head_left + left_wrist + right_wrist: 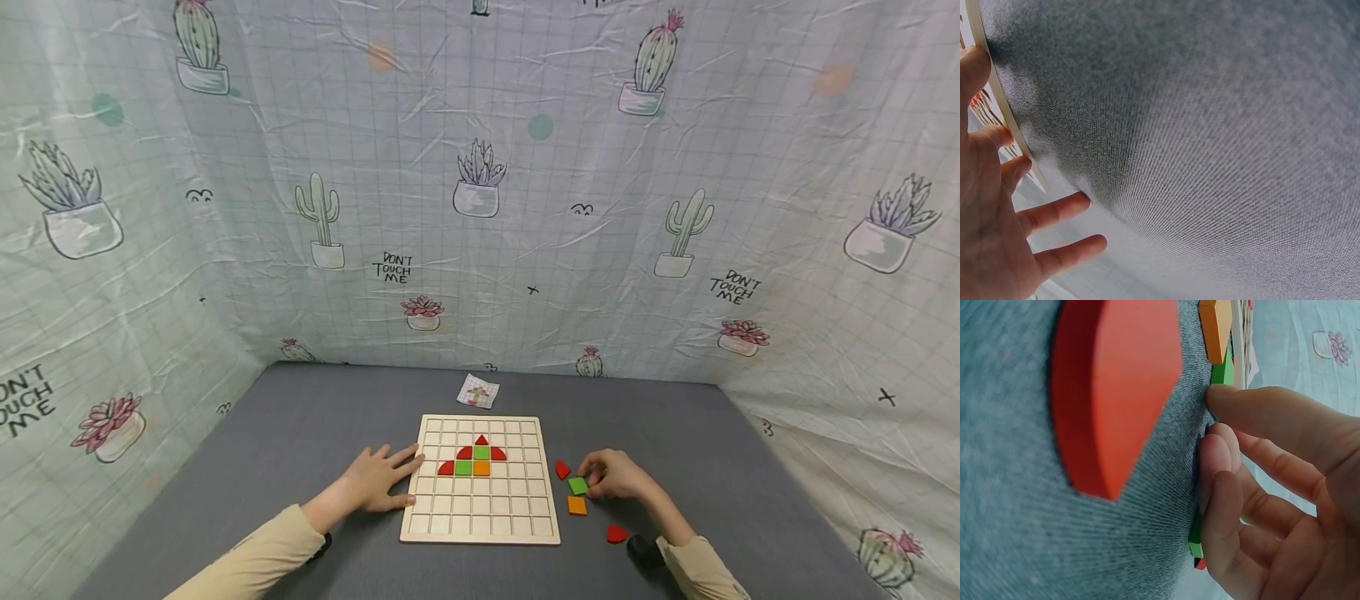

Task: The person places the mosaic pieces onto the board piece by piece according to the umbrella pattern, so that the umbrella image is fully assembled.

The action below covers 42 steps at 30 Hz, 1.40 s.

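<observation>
A wooden grid board (480, 527) lies on the table, with red, green and orange tiles set in its upper middle squares. My left hand (378, 481) has its fingers spread, thumb and fingertips resting on the board's left edge; the left wrist view shows the palm (988, 219) beside that edge. To the right of the board, my right hand (621, 475) pinches a green square tile (577, 486) by its side with thumb and index fingertip. In the right wrist view another green piece (1195, 544) shows below the curled fingers (1222, 500), mostly covered by them.
Near the right hand lie an orange square tile (577, 506), a red tile (562, 470) and another red tile (617, 533). A small printed card (477, 392) sits behind the board on the grey table (337, 417). A cactus-print curtain (480, 250) surrounds the table.
</observation>
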Available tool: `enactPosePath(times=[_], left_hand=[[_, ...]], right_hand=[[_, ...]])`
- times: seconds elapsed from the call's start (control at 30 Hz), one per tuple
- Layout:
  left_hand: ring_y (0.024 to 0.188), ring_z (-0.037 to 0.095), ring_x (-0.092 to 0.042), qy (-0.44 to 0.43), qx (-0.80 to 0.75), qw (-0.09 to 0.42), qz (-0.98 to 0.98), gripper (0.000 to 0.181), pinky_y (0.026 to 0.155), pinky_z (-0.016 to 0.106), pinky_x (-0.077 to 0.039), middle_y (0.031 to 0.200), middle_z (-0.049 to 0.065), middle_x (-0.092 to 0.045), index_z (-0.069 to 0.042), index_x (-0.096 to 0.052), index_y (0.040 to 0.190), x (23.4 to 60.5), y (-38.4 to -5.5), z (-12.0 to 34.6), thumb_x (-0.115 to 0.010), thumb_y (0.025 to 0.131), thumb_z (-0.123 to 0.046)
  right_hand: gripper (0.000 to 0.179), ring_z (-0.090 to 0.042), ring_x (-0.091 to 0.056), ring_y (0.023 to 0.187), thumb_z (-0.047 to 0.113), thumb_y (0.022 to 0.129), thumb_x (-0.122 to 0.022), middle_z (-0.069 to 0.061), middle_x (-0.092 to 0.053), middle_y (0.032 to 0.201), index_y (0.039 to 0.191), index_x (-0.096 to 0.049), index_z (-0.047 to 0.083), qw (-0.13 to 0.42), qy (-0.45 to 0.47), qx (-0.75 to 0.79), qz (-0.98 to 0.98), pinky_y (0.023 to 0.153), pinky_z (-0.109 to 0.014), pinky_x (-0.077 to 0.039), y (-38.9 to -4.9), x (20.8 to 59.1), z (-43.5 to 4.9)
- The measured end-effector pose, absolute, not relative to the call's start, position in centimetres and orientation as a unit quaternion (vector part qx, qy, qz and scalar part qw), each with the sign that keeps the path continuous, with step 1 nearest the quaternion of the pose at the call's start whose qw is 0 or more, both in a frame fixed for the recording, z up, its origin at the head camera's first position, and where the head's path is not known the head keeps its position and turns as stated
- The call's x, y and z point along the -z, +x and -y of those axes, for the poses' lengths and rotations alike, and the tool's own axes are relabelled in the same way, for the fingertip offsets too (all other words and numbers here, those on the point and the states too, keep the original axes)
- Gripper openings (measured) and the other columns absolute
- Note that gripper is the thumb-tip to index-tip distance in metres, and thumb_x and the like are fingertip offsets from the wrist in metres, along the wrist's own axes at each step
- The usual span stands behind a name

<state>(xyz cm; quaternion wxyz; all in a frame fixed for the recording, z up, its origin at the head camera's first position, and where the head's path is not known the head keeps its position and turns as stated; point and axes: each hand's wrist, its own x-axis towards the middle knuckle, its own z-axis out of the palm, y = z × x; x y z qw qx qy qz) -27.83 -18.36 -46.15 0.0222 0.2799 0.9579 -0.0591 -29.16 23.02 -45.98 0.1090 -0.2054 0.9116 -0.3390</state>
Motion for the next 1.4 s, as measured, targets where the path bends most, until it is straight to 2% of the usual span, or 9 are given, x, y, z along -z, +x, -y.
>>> enactPosePath(times=[0.53,0.73,1.07,1.4], left_hand=[[0.122,0.038,-0.041,0.275,0.061,0.023,-0.959,0.067,0.092,0.055,-0.035,0.143,0.000,-0.034,-0.022,-0.035,0.138,46.2,-27.8,18.3,-0.045,0.083,-0.059],[0.122,0.037,-0.041,0.275,0.060,0.023,-0.959,0.067,0.092,0.055,-0.035,0.143,0.000,-0.034,-0.022,-0.035,0.138,46.3,-27.8,18.3,-0.045,0.083,-0.059],[0.123,0.037,-0.040,0.269,0.058,0.031,-0.961,0.067,0.093,0.056,-0.034,0.144,0.000,-0.033,-0.023,-0.034,0.138,46.3,-27.8,18.3,-0.045,0.083,-0.060],[0.123,0.037,-0.040,0.265,0.060,0.036,-0.962,0.068,0.093,0.055,-0.034,0.144,-0.001,-0.033,-0.023,-0.034,0.139,46.2,-27.8,18.2,-0.044,0.083,-0.060]], right_hand=[[0.021,-0.008,-0.048,0.050,0.003,0.075,-0.066,-0.006,-0.062,0.072,0.095,-0.058,-0.001,0.106,-0.232,0.353,-0.900,0.045,-0.024,-0.041,-29.4,45.9,-23.3],[0.023,-0.011,-0.051,0.052,0.006,0.077,-0.065,-0.008,-0.063,0.072,0.097,-0.057,-0.002,0.098,-0.231,0.370,-0.895,0.045,-0.024,-0.042,-29.4,45.9,-23.0],[0.025,-0.006,-0.050,0.049,0.011,0.077,-0.067,-0.006,-0.063,0.070,0.098,-0.058,0.000,0.078,-0.217,0.393,-0.890,0.045,-0.024,-0.043,-29.7,46.3,-21.5],[0.025,-0.012,-0.055,0.053,0.006,0.075,-0.067,-0.007,-0.063,0.070,0.098,-0.059,-0.001,0.065,-0.207,0.406,-0.888,0.045,-0.025,-0.046,-29.7,46.3,-19.6]])
